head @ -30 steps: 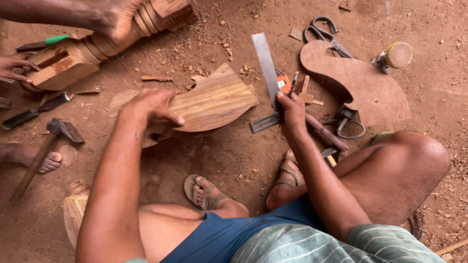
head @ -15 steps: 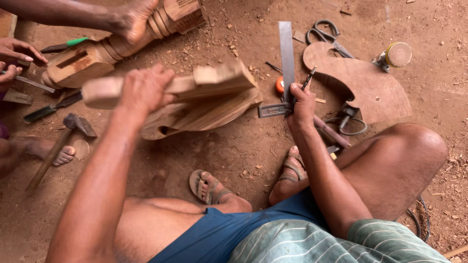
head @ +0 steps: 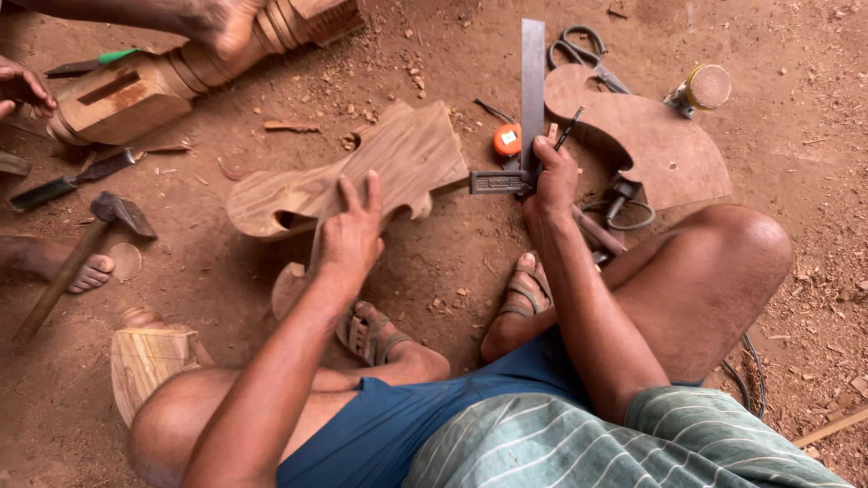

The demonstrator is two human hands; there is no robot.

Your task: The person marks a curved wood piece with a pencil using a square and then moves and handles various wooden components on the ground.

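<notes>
One hammer (head: 81, 248), one scissors (head: 583, 50), one square (head: 529, 108).

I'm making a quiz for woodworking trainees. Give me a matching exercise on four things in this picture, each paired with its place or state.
Things:
1. carved wooden piece
2. metal square
3. hammer
4. scissors

Places or states:
A. lying on the dirt at far left
B. held by the right hand
C. pressed flat under the left hand
D. at the top, beside the flat brown template

Pairs: 1-C, 2-B, 3-A, 4-D
</notes>
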